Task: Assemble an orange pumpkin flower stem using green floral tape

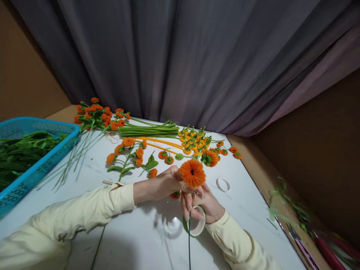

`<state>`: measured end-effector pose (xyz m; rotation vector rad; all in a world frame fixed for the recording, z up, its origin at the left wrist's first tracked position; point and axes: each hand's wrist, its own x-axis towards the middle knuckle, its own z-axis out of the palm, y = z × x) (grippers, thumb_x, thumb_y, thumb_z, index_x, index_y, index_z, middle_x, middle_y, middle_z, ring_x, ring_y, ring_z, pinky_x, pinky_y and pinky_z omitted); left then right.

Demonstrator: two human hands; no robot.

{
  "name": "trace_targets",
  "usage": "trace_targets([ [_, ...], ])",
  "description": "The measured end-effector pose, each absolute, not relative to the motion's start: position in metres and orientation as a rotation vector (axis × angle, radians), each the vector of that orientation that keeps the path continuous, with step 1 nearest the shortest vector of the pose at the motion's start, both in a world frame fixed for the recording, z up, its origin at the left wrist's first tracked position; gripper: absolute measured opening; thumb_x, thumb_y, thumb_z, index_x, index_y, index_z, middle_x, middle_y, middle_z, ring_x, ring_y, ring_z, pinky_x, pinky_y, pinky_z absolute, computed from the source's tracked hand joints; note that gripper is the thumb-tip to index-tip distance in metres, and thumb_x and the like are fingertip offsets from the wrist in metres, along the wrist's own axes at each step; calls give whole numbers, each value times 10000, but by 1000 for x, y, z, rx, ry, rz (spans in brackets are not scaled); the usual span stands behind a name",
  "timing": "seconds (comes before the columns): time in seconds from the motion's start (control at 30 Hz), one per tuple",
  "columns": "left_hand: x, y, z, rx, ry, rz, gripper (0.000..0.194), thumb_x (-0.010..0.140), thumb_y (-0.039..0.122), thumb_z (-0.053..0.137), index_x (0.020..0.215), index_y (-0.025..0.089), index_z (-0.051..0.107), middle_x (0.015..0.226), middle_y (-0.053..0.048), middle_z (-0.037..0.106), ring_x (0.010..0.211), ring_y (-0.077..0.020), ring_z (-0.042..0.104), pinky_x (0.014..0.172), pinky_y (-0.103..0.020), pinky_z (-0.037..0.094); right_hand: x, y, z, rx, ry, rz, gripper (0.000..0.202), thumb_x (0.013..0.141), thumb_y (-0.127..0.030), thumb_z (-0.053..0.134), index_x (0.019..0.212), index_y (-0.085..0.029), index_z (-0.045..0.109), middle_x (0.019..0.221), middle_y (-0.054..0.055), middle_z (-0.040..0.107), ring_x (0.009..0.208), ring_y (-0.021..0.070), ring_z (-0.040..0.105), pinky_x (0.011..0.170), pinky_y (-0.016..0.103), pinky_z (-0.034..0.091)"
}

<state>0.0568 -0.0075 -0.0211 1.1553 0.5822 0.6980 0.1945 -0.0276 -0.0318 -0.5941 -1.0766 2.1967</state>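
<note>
My left hand (168,182) is closed at the top of a thin dark wire stem (189,243), just under an orange pipe-cleaner flower (192,173). Its fingertips are partly hidden behind the bloom. A second orange flower (211,158) with a green base sits right beyond it, beside a small green bud (179,156). My right hand (212,204) pinches near the same stem, and a roll of green floral tape (200,226) hangs around its fingers. On the table to the left lies a branched orange flower spray (123,165) with green leaves.
A blue basket (73,131) of green leaf pieces stands at left. Green stems (152,130), yellow-orange flower heads (194,140) and a bunch of orange flowers (97,112) lie at the back. A white ring (223,184) is at right; pliers (300,243) lie beyond the table edge.
</note>
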Motion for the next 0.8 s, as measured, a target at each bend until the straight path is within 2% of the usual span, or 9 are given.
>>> trace_targets([
  [0.07, 58, -9, -16, 1149, 567, 733, 407, 671, 510, 683, 547, 125, 643, 478, -27, 593, 468, -127, 546, 545, -254, 430, 199, -23, -26, -682, -1095, 2124, 267, 605, -299, 747, 566, -144, 532, 465, -11, 578, 276, 26, 345, 311, 158, 209],
  [0.2, 60, -12, -11, 1098, 678, 933, 370, 757, 390, 653, 501, 125, 614, 474, -6, 574, 489, -94, 515, 594, -227, 407, 205, -16, -20, -819, -1160, 1986, 294, 687, -337, 710, 553, -89, 627, 357, -33, 457, 277, 6, 259, 336, 180, 132],
  [0.33, 61, -14, -15, 970, 760, 906, 341, 758, 373, 651, 531, 121, 621, 488, -3, 572, 470, -90, 484, 511, -220, 348, 205, -17, -19, -1018, -1213, 1846, 305, 735, -361, 702, 617, -82, 664, 463, -6, 548, 328, 12, 329, 380, 186, 176],
  [0.43, 60, -15, -13, 917, 788, 903, 305, 736, 350, 670, 549, 110, 647, 500, -23, 599, 482, -102, 500, 525, -230, 356, 205, -18, -19, -1048, -1261, 1852, 321, 762, -374, 684, 628, -85, 650, 438, -22, 526, 324, 12, 329, 383, 183, 182],
  [0.6, 59, -18, -3, 892, 698, 933, 300, 687, 352, 725, 504, 126, 650, 438, 6, 566, 425, -89, 466, 579, -252, 385, 206, -13, -28, -814, -1178, 2096, 278, 680, -354, 727, 651, -126, 571, 559, 8, 638, 275, 18, 349, 318, 183, 159],
  [0.7, 58, -20, -5, 893, 586, 874, 282, 685, 378, 731, 557, 129, 694, 450, -4, 583, 434, -99, 482, 609, -265, 404, 202, -16, -39, -723, -1089, 2211, 307, 584, -361, 759, 624, -153, 537, 448, -35, 577, 242, 29, 309, 279, 188, 163],
  [0.8, 55, -20, -13, 898, 503, 811, 277, 652, 409, 760, 640, 134, 728, 531, -29, 634, 462, -98, 495, 566, -243, 405, 197, -25, -48, -709, -1049, 2256, 325, 559, -398, 750, 591, -174, 517, 361, -62, 497, 226, 33, 276, 273, 189, 182],
])
